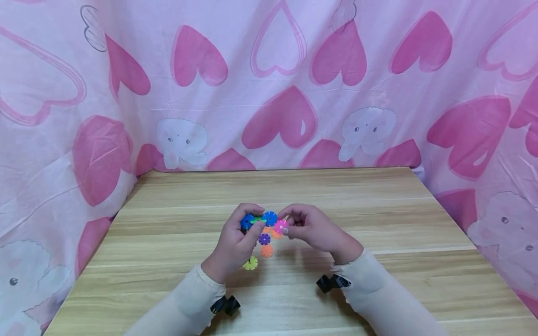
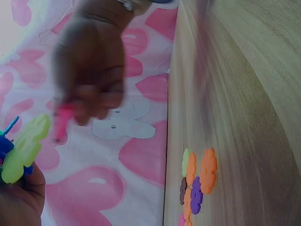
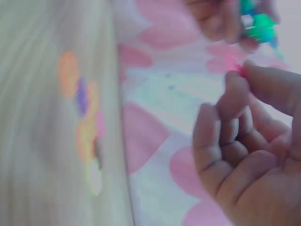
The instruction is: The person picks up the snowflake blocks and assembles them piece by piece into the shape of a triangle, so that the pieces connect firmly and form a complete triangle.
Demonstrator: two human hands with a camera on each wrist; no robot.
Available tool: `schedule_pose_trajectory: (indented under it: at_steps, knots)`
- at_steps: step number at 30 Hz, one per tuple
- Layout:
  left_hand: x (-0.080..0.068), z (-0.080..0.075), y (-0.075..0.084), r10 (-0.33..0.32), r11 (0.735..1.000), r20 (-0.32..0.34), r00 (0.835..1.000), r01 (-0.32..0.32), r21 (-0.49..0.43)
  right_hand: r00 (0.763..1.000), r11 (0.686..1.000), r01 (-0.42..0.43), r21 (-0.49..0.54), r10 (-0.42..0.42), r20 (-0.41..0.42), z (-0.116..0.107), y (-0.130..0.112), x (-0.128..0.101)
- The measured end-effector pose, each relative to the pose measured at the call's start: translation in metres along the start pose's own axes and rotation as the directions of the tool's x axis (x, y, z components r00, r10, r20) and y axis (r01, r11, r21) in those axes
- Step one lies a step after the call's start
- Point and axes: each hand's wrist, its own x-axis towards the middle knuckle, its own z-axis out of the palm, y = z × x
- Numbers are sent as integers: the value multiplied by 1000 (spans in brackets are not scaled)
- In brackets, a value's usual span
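Observation:
My left hand [image 1: 235, 240] holds a joined cluster of notched plastic discs above the table, with blue discs [image 1: 270, 218] at both ends and green between them. A yellow-green disc [image 2: 28, 148] of that cluster faces the left wrist camera, and a green disc [image 3: 261, 29] appears in the right wrist view. Between thumb and index finger, my right hand [image 1: 315, 229] pinches a pink disc [image 1: 280, 227]. In the left wrist view this pink disc [image 2: 62, 121] is apart from the cluster. Motion blurs the right hand there.
Several loose discs lie on the wooden table [image 1: 378, 210] below the hands, among them a purple disc [image 1: 264, 239], an orange disc [image 1: 266, 251] and a yellow disc [image 1: 250, 263]. Pink heart-patterned curtain [image 1: 279, 116] surrounds the table's back and sides.

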Motion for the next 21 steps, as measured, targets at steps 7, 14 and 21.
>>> schedule_pose_trajectory:
  at_steps: [7, 14, 21]
  knots:
    - [0, -1, 1, -9, 1000, -22, 1000, 9, 20, 997, 957, 73, 281, -78, 8, -9, -14, -7]
    - [0, -1, 3, -12, 1000, -1, 1000, 12, -9, 988, 919, 101, 380, -136, 67, -8, -15, -9]
    - [-1, 1, 2, 35, 999, 21, 999, -35, -24, 986, 897, 95, 431, -144, 82, -2, -17, -11]
